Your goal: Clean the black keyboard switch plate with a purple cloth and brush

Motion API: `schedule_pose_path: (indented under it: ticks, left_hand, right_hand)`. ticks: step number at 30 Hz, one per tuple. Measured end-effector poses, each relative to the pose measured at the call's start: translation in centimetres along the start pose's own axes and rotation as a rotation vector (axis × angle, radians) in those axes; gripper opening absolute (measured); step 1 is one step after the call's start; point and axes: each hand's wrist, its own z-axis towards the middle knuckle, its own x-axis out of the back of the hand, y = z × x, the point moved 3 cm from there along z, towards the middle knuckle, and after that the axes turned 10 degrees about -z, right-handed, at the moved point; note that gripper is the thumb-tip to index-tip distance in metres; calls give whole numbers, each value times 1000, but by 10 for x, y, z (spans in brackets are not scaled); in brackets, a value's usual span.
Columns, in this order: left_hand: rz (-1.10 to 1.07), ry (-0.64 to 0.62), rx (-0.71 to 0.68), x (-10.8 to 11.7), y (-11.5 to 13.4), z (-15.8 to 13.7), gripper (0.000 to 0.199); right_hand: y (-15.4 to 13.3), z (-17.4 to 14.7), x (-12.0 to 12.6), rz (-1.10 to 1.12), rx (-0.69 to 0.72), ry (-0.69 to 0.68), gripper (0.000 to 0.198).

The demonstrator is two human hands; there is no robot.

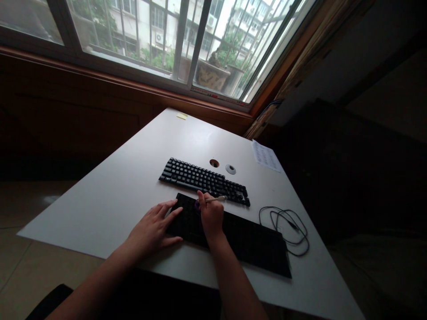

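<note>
A long black panel point(253, 240), perhaps a keyboard's base, lies flat along the front of the white table. My left hand point(155, 224) rests at its left end, fingers spread, with fingertips on the panel's edge and surface. Above the panel's left part, my right hand point(212, 216) is closed around a slim pale-handled tool point(216, 198) with a purple lower end. The purple end is near the panel; fingers partly hide it, and I cannot tell whether it touches. Just behind the panel lies a black keyboard section with keys point(203, 178).
A black cable point(293, 226) lies coiled right of the panel. Behind the keys are a round table hole point(214, 163) and a grey ring-shaped cap point(231, 169). Printed paper point(267, 156) lies at the right edge, a yellow note point(182, 116) at the far corner. A barred window stands beyond.
</note>
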Motion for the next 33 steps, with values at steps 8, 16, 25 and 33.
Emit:
schedule_pose_path:
  ticks: [8,16,25,33]
  left_hand:
    - [-2,2,-9,-1,-1,-1,80]
    - [-11,-5,-5,1,0,0,80]
    - [-24,-11,-21,0,-1,0,80]
    - [-35,-5,-15,0,-1,1,81]
  right_hand:
    - [-1,-1,-1,223,42,-113,55]
    - [-10,-2,-2,107,215,-22,54]
    - [-24,-7,1,-12,347,58,44]
    - [-17,-7,-3,104,258,-37,44]
